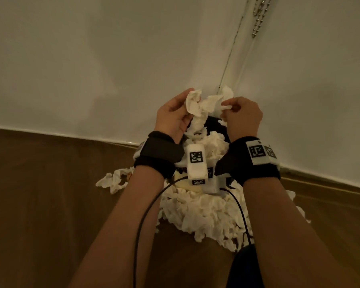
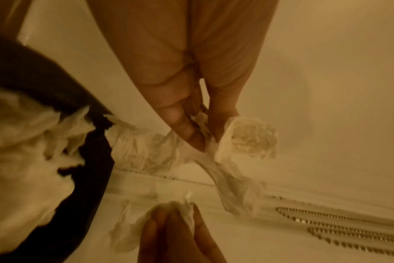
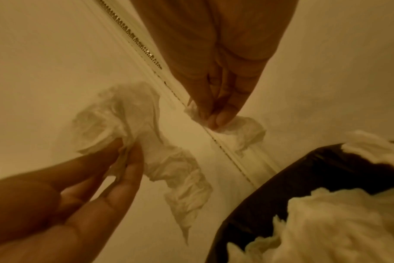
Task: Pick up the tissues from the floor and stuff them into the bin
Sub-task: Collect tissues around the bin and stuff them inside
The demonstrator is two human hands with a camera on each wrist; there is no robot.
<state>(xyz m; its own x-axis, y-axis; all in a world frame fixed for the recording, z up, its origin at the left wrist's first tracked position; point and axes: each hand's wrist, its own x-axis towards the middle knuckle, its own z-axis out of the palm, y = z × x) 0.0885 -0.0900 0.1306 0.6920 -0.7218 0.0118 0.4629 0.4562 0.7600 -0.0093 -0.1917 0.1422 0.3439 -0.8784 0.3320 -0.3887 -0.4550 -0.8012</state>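
Note:
Both hands are raised over the black bin [image 1: 213, 123], which is heaped with white tissues [image 1: 208, 145]. My left hand [image 1: 176, 113] pinches a crumpled white tissue [image 1: 195, 102] between thumb and fingers; the left wrist view shows that tissue [image 2: 241, 142] hanging from the fingertips [image 2: 191, 137]. My right hand [image 1: 240, 115] pinches another white tissue [image 1: 224, 96], seen at the fingertips [image 3: 216, 119] in the right wrist view as a small wad [image 3: 247, 129]. Across from it the left hand's tissue [image 3: 169, 165] trails down. The bin's dark rim [image 3: 304, 160] lies below right.
A large pile of loose tissues [image 1: 206, 213] covers the brown floor [image 1: 50, 194] in front of the bin, with a smaller clump [image 1: 112, 179] to its left. A white wall [image 1: 92, 69] stands right behind. A bead chain [image 1: 260, 15] hangs at the upper right. Black cables [image 1: 146, 215] run along my forearms.

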